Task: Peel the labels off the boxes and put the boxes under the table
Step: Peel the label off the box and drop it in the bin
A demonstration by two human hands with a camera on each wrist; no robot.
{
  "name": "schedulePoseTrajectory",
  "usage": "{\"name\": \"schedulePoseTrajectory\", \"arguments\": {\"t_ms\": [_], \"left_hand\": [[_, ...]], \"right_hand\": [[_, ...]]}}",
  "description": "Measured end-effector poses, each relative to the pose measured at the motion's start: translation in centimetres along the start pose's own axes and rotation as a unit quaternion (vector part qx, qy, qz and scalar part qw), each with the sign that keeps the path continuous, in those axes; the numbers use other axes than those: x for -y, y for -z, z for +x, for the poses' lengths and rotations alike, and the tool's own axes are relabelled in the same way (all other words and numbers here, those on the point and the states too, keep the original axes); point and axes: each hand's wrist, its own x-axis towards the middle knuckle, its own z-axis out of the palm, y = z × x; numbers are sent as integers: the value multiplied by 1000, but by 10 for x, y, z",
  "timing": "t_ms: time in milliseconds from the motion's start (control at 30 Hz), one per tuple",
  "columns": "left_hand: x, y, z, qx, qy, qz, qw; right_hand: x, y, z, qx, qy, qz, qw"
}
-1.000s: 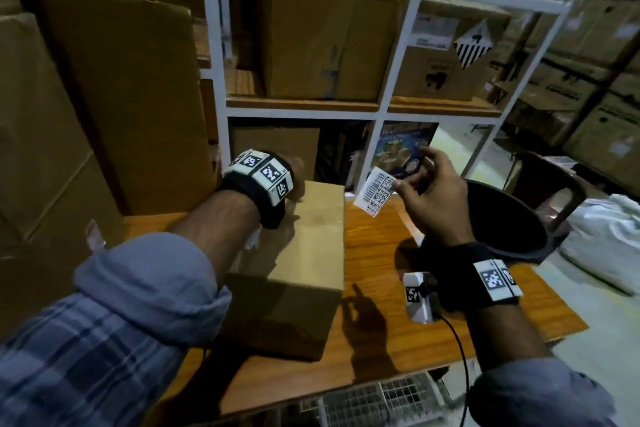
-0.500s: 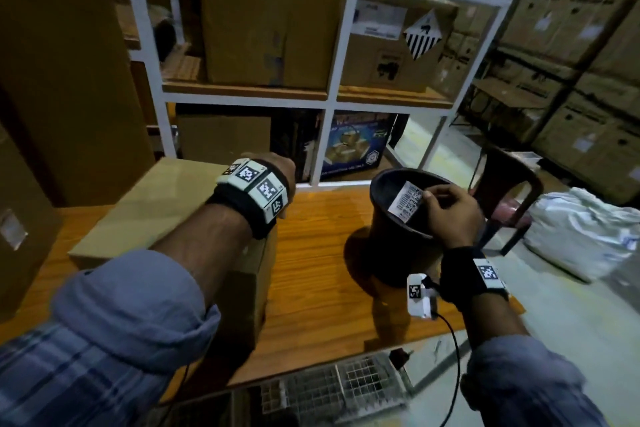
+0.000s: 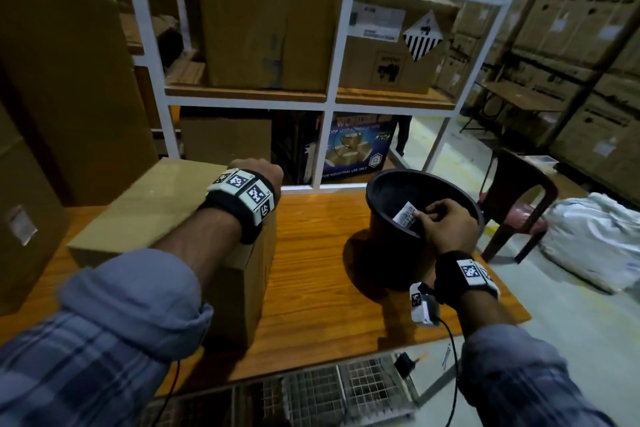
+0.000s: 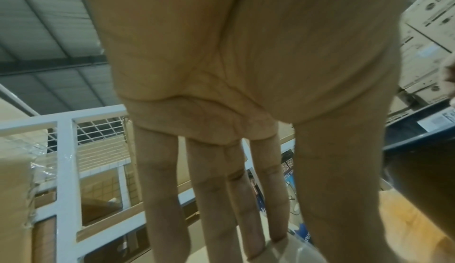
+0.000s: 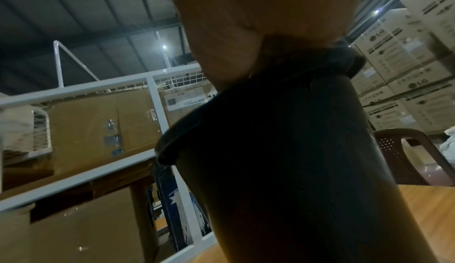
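Note:
A plain cardboard box stands on the left part of the wooden table. My left hand rests on its far top corner. The left wrist view shows that hand's fingers straight, their tips touching the box top. My right hand reaches over the near rim of a black bucket at the table's right. It pinches a white barcode label inside the bucket's mouth. In the right wrist view the bucket's wall fills the frame and the label is hidden.
A white shelf rack loaded with cartons stands behind the table. Tall cartons crowd the left side. A brown plastic chair and a white sack sit on the floor to the right. A wire cage lies below the table's front edge.
My right hand carried the peeled label from above the table rightward and down into the bucket. The left hand stayed on the box. The head view swung to the right.

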Motion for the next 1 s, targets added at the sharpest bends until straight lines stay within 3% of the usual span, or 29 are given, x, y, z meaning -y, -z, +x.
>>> {"name": "schedulePoseTrajectory", "arguments": {"t_ms": [300, 600, 1000], "left_hand": [[-2, -8, 9, -18, -2, 15, 1000], [1, -11, 6, -14, 9, 25, 1000], [-1, -10, 12, -19, 11, 14, 1000]], "right_hand": [[0, -8, -4, 8, 12, -65, 998], [2, -6, -5, -5, -13, -48, 999], [-6, -11, 3, 49, 29, -93, 994]]}}
